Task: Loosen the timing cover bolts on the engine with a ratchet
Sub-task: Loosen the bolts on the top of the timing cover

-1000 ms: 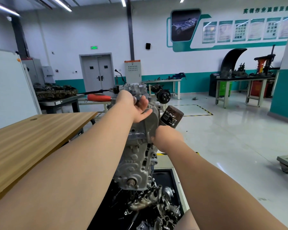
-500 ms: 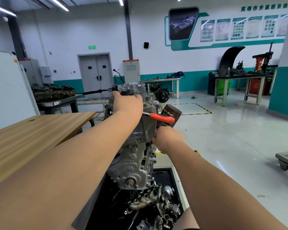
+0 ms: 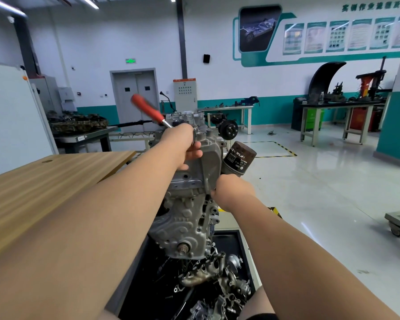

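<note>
Ratchet (image 3: 148, 109) in mid-swing at the top of the engine (image 3: 187, 218), head view. The red handle now points up and to the left, motion-blurred. Half a second earlier it lay to the right, just above the oil filter (image 3: 239, 159), and half a second before that it pointed left. The handle has thus swept through most of a turn within one second.

The left hand (image 3: 183, 144) is curled round the ratchet's head end, where the chrome shank meets the upper edge of the timing cover (image 3: 183, 227); a second ago its palm was open. Bolt and socket lie hidden under this hand. The right hand (image 3: 234, 190) has stayed against the engine's right flank, just below the oil filter. Its fingers are out of sight, so whether it grips or only braces cannot be told.

Judgement: so free a sweep suggests either that this bolt has already broken loose and is being run out, or that the ratchet is freewheeling on its return; which of the two cannot be read here.

The engine stands over a black tray (image 3: 231, 239) of loose parts, beside a wooden tabletop (image 3: 44, 185).
</note>
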### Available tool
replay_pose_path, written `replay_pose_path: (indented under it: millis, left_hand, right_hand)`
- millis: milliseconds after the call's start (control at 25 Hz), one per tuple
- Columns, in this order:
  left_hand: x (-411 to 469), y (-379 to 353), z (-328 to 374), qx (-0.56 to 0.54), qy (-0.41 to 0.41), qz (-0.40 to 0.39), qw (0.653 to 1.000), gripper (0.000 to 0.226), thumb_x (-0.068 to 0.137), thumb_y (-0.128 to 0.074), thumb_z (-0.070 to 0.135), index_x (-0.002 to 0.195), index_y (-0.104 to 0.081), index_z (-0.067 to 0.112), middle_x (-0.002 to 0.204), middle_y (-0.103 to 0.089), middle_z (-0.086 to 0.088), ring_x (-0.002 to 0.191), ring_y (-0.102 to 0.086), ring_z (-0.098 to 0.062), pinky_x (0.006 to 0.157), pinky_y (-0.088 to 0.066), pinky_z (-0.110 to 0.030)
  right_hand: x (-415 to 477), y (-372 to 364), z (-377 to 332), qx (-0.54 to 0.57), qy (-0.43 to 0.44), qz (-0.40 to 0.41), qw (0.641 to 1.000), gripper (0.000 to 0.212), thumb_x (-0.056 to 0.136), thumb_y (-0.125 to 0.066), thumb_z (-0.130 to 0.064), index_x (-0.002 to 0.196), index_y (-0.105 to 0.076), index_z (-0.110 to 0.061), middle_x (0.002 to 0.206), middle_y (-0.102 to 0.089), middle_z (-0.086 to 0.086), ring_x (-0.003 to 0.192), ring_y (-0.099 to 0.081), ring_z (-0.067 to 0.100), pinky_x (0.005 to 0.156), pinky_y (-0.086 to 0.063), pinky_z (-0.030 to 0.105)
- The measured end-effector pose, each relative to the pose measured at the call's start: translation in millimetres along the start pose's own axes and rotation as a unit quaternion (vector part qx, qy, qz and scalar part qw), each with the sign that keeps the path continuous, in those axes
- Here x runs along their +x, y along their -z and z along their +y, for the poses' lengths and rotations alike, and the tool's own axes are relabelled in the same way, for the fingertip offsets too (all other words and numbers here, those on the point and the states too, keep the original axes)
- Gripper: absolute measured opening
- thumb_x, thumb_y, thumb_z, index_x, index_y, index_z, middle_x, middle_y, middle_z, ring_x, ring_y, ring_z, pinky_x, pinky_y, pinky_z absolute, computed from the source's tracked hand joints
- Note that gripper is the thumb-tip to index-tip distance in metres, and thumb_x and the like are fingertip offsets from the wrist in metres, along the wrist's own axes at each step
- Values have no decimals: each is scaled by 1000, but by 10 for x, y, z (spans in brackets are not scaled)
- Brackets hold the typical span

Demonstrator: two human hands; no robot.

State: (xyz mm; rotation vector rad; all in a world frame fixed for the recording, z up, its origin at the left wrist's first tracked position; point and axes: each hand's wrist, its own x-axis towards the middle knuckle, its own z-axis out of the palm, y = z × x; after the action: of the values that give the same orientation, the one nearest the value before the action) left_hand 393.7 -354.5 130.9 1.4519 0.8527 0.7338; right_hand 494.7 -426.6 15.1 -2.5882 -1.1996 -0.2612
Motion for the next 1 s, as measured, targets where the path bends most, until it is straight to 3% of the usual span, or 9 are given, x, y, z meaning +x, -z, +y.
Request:
replay_pose_path:
  millis: [80,240,320,400,520,600,640,760,1000]
  left_hand:
    - [31,-7,-4,252,-134,62,956,26,94,-47,26,113,-52,9,71,-62,-4,52,-57,-19,49,-47,-28]
    - [5,-12,-35,679,-333,159,635,51,88,-51,9,137,-36,9,76,-57,-6,67,-50,-25,77,-43,-40]
    - [0,-42,-37,705,-373,173,578,57,85,-53,3,138,-32,4,70,-56,-6,64,-51,-27,87,-41,-45]
    - [32,-18,-35,679,-343,172,625,53,89,-53,9,138,-32,6,75,-58,-6,67,-54,-27,79,-43,-40]
    - [16,58,-74,525,-234,130,808,40,94,-52,35,126,-42,13,80,-58,-3,65,-58,-21,57,-45,-30]
    - [9,37,-64,248,-114,75,959,32,95,-47,42,111,-52,15,78,-61,-1,56,-62,-19,60,-48,-32]
    - [-16,39,-39,82,-34,51,995,29,96,-44,41,103,-55,15,74,-61,0,51,-60,-19,68,-50,-37]
    - [-16,92,-27,-187,82,12,979,28,96,-36,27,95,-57,9,69,-59,-5,52,-58,-23,83,-47,-49]
    - [166,164,-171,-17,-51,27,998,34,91,-60,25,122,-51,12,75,-54,-3,55,-52,-14,49,-50,-27]
  right_hand:
    - [-13,0,2,5,-2,1,1000,14,88,-50,-18,74,-51,-18,73,-52,1,73,-55,30,63,-42,31]
    - [-16,52,3,7,-2,3,1000,15,87,-52,-17,72,-51,-18,74,-54,1,73,-56,29,62,-42,31]
    - [-8,74,-4,5,-1,5,1000,26,88,-53,-21,64,-43,-21,68,-48,-1,71,-55,29,62,-41,31]
    - [-8,89,-13,7,-1,11,1000,32,89,-53,-26,62,-38,-21,65,-45,-2,68,-52,28,61,-41,31]
    - [-16,115,-25,12,-3,16,1000,35,91,-52,-28,60,-37,-21,64,-46,-2,60,-50,25,59,-41,32]
    - [-24,141,-45,9,-6,12,1000,33,90,-53,-26,61,-39,-20,65,-46,-1,63,-51,26,60,-41,32]
    - [-25,153,-65,11,-6,10,1000,31,90,-52,-25,62,-41,-19,66,-48,0,63,-52,27,60,-42,31]
    - [-18,261,-153,30,-14,-1,999,19,92,-50,-26,77,-54,-14,73,-54,3,70,-57,29,62,-44,32]
    - [133,851,-254,310,-1,78,948,49,100,-42,-42,59,-44,-16,50,-45,-5,46,-44,11,44,-29,24]
